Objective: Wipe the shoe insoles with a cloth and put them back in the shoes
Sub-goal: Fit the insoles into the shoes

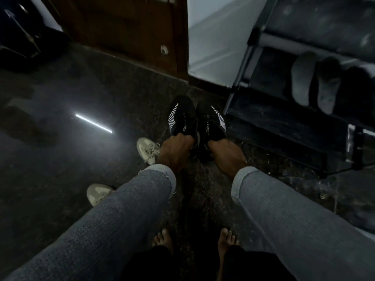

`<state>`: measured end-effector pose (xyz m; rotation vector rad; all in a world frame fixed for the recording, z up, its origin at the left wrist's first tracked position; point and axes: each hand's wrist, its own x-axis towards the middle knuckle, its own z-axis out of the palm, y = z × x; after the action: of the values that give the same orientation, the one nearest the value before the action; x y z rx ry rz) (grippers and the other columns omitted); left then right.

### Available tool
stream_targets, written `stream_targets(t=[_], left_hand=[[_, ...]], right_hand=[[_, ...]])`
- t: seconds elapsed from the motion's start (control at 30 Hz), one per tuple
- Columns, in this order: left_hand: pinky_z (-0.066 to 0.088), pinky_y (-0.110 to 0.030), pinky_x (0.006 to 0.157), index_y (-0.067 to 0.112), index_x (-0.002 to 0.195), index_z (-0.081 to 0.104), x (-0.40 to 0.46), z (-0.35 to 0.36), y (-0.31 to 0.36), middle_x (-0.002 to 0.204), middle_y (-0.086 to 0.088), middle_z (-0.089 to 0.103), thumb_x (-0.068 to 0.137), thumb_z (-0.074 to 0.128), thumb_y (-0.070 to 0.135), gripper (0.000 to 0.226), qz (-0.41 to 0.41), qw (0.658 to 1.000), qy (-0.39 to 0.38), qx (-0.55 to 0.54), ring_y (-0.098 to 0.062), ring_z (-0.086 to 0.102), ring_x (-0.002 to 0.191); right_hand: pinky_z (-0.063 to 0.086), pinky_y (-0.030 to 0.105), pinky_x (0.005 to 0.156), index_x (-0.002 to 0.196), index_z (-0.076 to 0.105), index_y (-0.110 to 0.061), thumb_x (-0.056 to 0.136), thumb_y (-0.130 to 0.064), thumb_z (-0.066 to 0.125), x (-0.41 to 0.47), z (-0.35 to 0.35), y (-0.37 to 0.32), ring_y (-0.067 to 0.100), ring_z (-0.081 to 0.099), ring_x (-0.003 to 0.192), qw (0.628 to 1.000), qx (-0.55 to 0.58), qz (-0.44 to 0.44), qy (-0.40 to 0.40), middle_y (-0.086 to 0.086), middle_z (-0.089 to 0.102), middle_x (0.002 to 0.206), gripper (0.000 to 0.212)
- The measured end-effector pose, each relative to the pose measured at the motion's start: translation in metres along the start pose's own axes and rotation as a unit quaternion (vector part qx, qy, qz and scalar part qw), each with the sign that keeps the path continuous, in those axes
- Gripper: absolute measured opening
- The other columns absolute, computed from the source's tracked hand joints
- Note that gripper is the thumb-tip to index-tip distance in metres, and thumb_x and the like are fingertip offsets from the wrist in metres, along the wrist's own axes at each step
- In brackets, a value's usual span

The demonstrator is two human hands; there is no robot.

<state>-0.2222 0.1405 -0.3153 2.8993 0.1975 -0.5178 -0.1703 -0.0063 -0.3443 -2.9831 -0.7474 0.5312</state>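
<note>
Black shoes with white stripes sit at frame centre, left hand and right hand each gripping a heel opening. A dark shoe rack stands just right; two pale sneakers lie lower left, partly hidden by a grey sleeve.

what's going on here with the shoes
A person in grey sleeves is bent over a dark floor, each hand gripping the heel end of a black shoe with white stripes: the left hand on the left shoe, the right hand on the right shoe. The shoes sit side by side next to a black shoe rack. A pair of pale sneakers lies to the left. No cloth or loose insole is visible.
</note>
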Motion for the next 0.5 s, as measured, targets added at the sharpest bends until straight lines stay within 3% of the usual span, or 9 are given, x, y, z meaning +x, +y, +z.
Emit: stream_targets(t=[0.07,0.13,0.5], left_hand=[[0.049,-0.046,0.088,0.009,0.122,0.056,-0.009,-0.035,0.001,0.121,-0.019,0.059,0.091,0.061,0.021,0.034,0.002,1.0,0.009,0.005,-0.041,0.059,0.112],[0.049,-0.046,0.087,0.009,0.12,0.057,-0.018,-0.064,0.004,0.12,-0.019,0.06,0.09,0.062,0.024,0.033,-0.001,1.0,0.027,0.006,-0.041,0.06,0.11],[0.05,-0.046,0.087,0.01,0.118,0.057,-0.049,-0.201,0.034,0.116,-0.019,0.061,0.092,0.062,0.015,0.026,-0.007,0.988,0.145,0.054,-0.039,0.061,0.107]], right_hand=[[0.043,0.037,0.073,0.11,0.054,-0.012,0.091,-0.014,0.049,-0.015,-0.027,-0.002,0.036,0.058,0.101,0.996,0.013,-0.083,0.028,0.018,0.058,0.109,0.02],[0.044,0.039,0.071,0.108,0.054,-0.011,0.09,-0.01,0.05,-0.014,-0.062,-0.007,0.038,0.058,0.099,0.992,0.024,-0.094,0.084,0.019,0.059,0.107,0.018],[0.037,0.034,0.067,0.105,0.056,-0.007,0.089,-0.004,0.05,-0.04,-0.215,-0.007,0.037,0.06,0.095,0.976,0.017,-0.122,0.181,0.017,0.062,0.102,0.018]])
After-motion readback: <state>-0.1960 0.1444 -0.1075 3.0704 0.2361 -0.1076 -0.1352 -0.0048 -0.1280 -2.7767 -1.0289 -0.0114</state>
